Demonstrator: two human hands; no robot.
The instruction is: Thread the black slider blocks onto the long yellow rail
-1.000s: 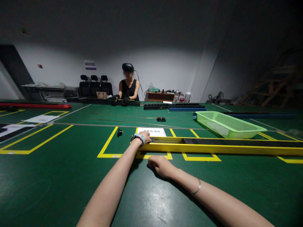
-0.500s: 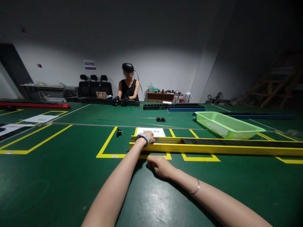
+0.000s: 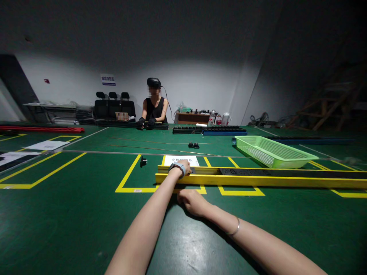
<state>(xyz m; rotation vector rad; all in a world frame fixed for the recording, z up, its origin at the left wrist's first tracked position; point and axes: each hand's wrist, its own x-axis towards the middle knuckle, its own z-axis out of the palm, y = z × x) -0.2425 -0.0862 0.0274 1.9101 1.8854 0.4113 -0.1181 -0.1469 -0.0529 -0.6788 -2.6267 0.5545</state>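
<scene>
A long yellow rail [image 3: 258,181] lies across the table, its channel filled with black socket-like modules [image 3: 243,172] from the middle to the right. My left hand [image 3: 185,167], with a watch on the wrist, reaches into the rail's left part. Its fingers are bent down on a small black module [image 3: 192,171], apart from the row by a stretch of bare channel. The fingertips are partly hidden. My right hand [image 3: 192,201] rests on the table in front of the rail, curled into a loose fist; nothing shows in it.
A light-green basket [image 3: 275,154] stands behind the rail's right part. Black pieces lie at the left [image 3: 143,161] and behind a paper label [image 3: 183,160]. Thin rods [image 3: 160,149] cross the table. Across from me, a person [image 3: 155,109] in black gloves works at dark rails.
My left hand has slid slightly right along the channel, the black module moving with it. My right hand stays in place. The view has shifted a little.
</scene>
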